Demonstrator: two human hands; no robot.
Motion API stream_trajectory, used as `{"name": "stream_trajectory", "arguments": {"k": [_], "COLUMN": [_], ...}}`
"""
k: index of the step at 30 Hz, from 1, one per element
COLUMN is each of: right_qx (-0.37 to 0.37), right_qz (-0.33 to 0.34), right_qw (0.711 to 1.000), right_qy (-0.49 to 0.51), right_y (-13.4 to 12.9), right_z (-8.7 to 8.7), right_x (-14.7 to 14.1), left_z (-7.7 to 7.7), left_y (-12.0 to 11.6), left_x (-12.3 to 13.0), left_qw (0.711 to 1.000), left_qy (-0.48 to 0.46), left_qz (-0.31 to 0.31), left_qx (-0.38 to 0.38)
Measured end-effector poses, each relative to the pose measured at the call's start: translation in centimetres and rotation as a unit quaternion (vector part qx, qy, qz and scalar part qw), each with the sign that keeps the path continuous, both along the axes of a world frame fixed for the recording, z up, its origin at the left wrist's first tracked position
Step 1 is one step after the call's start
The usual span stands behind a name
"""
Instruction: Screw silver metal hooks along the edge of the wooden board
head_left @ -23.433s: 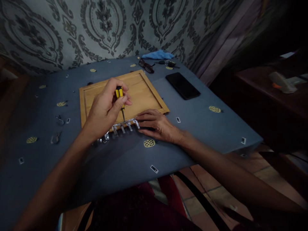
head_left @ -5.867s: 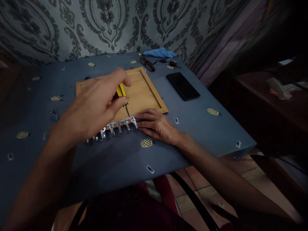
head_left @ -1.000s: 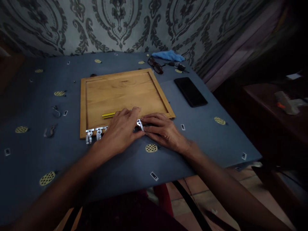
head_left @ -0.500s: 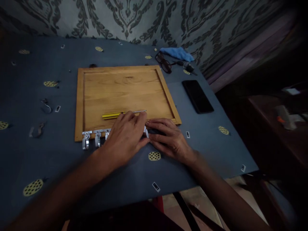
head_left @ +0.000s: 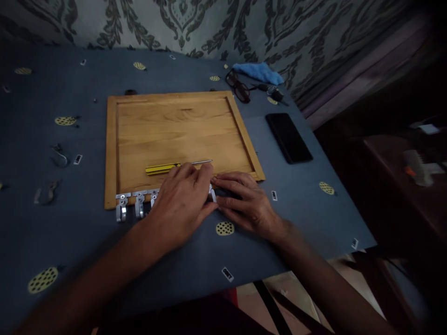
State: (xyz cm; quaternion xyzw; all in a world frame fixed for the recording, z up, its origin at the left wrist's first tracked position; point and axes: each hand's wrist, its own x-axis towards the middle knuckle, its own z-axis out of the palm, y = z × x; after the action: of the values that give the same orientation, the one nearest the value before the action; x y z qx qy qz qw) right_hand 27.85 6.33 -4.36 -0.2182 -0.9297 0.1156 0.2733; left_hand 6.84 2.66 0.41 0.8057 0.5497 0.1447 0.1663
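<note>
Two bare hands meet at the near edge of a framed wooden board [head_left: 181, 125] lying flat on a table [head_left: 335, 223] spread with a blue cloth printed with yellow pineapples. The left hand [head_left: 183, 202] arches over a row of metal hooks [head_left: 121, 209] along that edge, its fingers bent and close together, its thumb reaching toward the end hook [head_left: 213, 194]; whether it pinches the metal cannot be told. The right hand [head_left: 253, 204] lies at the board's near right corner, fingers slightly spread and their tips beside the same hook; its thumb is hidden, so its grip cannot be told either.

Left of the left hand, three hooks show, hanging out past the wood. A yellow-handled screwdriver [head_left: 162, 169] rests on the board just beyond the left hand's knuckles, its shaft pointing right. On the cloth to the left of the board lie two loose pieces, an upper hook [head_left: 60, 156] and a lower hook [head_left: 52, 190], well apart from the hands.

To the board's right sits a black phone [head_left: 289, 138]. Near the far right corner are dark glasses [head_left: 238, 86], a bunch of keys [head_left: 275, 94] and a crumpled blue rag [head_left: 258, 72], before a patterned wall [head_left: 195, 28].
</note>
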Motion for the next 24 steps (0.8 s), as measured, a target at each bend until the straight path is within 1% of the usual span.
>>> {"name": "stream_trajectory", "arguments": {"k": [11, 17, 20, 22, 24], "right_qx": [-0.003, -0.006, -0.001, 0.009, 0.014], "right_qz": [0.019, 0.017, 0.019, 0.025, 0.026], "right_qw": [1.0, 1.0, 1.0, 1.0, 0.999], "right_qy": [0.02, 0.013, 0.012, 0.011, 0.017], "right_y": [0.1, 0.1, 0.1, 0.2, 0.3], "right_z": [0.0, -0.2, -0.2, -0.3, -0.4], "right_x": [0.0, 0.1, 0.2, 0.3, 0.3], "left_z": [0.1, 0.1, 0.7, 1.4, 2.2], "left_y": [-0.1, 0.1, 0.1, -0.1, -0.5], "left_x": [-0.2, 0.1, 0.2, 0.0, -0.6], "left_qw": [1.0, 1.0, 0.998, 0.997, 0.998], "left_qy": [-0.002, 0.02, 0.048, 0.061, 0.055], "left_qz": [-0.009, -0.007, -0.02, -0.026, -0.034], "left_qx": [0.018, -0.001, -0.018, -0.025, -0.017]}}
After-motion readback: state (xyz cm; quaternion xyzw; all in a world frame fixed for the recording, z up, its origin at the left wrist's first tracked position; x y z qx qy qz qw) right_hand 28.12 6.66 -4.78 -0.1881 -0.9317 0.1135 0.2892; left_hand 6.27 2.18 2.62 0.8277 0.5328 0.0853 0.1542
